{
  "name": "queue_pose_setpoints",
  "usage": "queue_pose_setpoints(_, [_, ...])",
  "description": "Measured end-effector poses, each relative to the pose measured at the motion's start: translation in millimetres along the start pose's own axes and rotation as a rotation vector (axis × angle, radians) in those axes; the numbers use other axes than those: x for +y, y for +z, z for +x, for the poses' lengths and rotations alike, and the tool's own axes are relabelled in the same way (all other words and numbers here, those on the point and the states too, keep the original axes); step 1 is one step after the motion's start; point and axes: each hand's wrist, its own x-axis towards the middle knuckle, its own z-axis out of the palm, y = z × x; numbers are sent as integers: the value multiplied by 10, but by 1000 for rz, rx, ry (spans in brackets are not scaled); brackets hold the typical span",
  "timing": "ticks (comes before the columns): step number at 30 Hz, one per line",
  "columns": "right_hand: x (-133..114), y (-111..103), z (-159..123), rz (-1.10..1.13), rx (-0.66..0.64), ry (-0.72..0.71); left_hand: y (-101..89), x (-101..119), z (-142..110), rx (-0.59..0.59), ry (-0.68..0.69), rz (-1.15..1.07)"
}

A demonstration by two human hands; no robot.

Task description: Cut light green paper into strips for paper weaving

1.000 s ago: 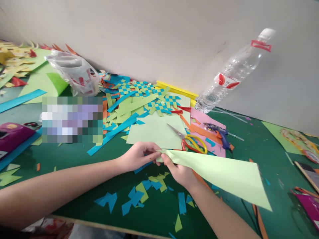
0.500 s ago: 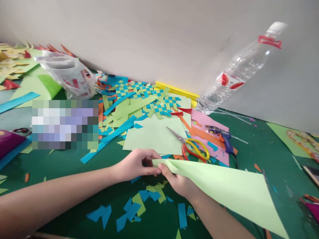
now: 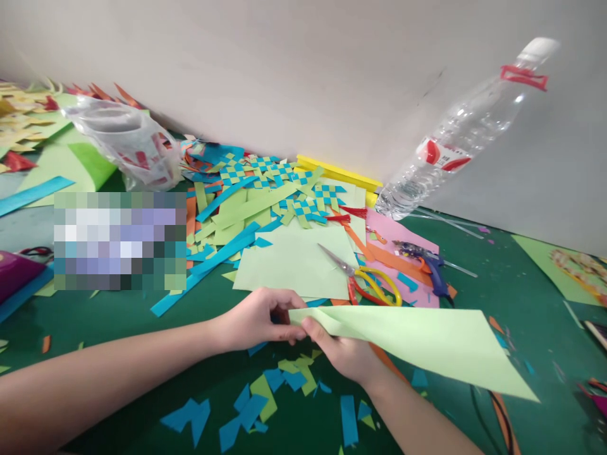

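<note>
A light green paper sheet [image 3: 422, 335], folded over at its left end, is held above the table. My left hand [image 3: 265, 319] pinches that folded end between thumb and fingers. Close beside it, my right hand [image 3: 339, 347] grips the fold with the thumb on top, and its other fingers are mostly hidden. The sheet stretches out to the right past my right wrist. Just behind the hands lie scissors [image 3: 365, 278] with yellow and red handles, partly on a flat pale green sheet [image 3: 294, 262].
Woven blue-and-green paper pieces [image 3: 303, 205] and strips lie at the back. A plastic bottle [image 3: 455, 139] leans against the wall. A blue glue gun [image 3: 434, 275] rests on pink paper [image 3: 379, 227]. A plastic bag [image 3: 128, 145] stands left. Blue scraps [image 3: 251, 411] lie in front.
The free right end of the green sheet has swung upward and looks narrower. Both hands keep their hold on the folded end, almost in place.
</note>
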Motion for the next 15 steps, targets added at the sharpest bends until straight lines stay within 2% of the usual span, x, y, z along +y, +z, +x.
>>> queue_pose_setpoints(5, [17, -1, 18, 160, -28, 14, 0, 19, 3, -3, 24, -39])
queue_pose_setpoints(10, [50, -3, 24, 236, 94, 95, -8, 23, -1, 19, 17, -62])
queue_pose_setpoints(15, [79, 0, 22, 295, 72, 103, -10, 16, -8, 12, 36, -67])
